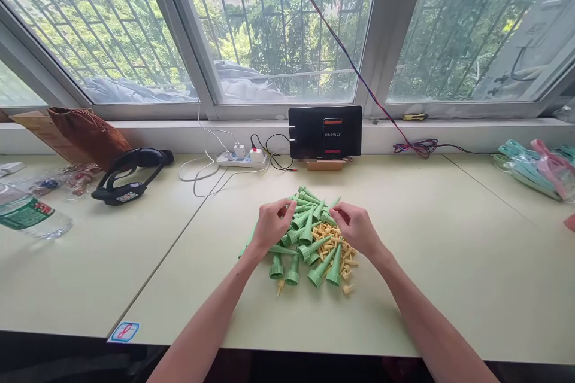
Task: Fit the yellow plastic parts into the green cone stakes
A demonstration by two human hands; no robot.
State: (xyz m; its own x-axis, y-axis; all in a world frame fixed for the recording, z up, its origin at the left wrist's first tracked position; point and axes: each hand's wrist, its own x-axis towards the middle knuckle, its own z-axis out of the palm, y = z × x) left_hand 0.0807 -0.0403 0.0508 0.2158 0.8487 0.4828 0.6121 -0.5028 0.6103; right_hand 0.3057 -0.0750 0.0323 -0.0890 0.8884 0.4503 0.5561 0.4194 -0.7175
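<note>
A heap of green plastic cone-shaped spikes lies on the table between my two hands, with small pale-yellow stemmed plugs piled at its right side. Over the left part of the heap is my left hand, its thumb and forefinger pinched together. My right hand hovers at the upper right of the heap, fingers curled in a pinch beside a green tip. What either pinch holds, if anything, is too small or hidden to make out. One loose yellow plug rests near the front.
Behind the heap, a tablet showing a timer leans by the window sill. A power strip with cables, black headphones and a water bottle are to the left. Bagged teal and pink items lie far right.
</note>
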